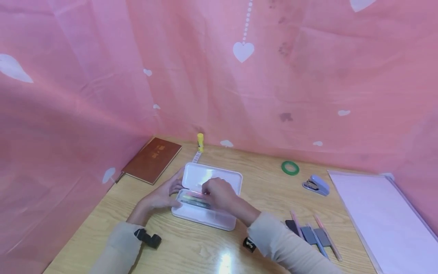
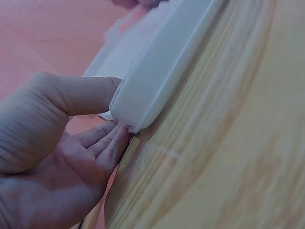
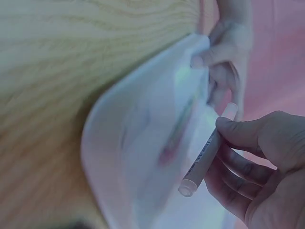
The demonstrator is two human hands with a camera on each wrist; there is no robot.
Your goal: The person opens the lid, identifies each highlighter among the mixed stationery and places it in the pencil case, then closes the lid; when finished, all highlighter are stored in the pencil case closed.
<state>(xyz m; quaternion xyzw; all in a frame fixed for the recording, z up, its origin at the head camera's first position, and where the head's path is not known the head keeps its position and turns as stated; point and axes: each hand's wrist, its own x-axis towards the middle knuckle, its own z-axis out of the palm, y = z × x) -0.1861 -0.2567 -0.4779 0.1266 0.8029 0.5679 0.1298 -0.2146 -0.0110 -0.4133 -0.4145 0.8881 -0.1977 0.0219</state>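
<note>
A white pencil case [image 1: 202,217] lies with its lid [image 1: 235,182] raised on the wooden table. At its left end, my left hand [image 1: 162,195] pinches the case; the left wrist view shows the thumb on the upper edge and the fingers [image 2: 102,143] beneath the corner. My right hand [image 1: 220,193] is over the case's interior. Between its thumb and fingers it holds a pale capped marker [image 3: 205,160], best seen in the right wrist view. Several coloured pens [image 1: 193,199] lie inside the case, partly hidden by the right hand.
To the right lie several pens [image 1: 319,238] across dark blocks [image 1: 308,235], a stapler [image 1: 318,185], green tape [image 1: 290,168] and a white sheet [image 1: 386,217]. A brown notebook [image 1: 152,160] and a yellow glue stick [image 1: 200,142] are at the back left. Pink cloth [image 1: 205,76] hangs behind.
</note>
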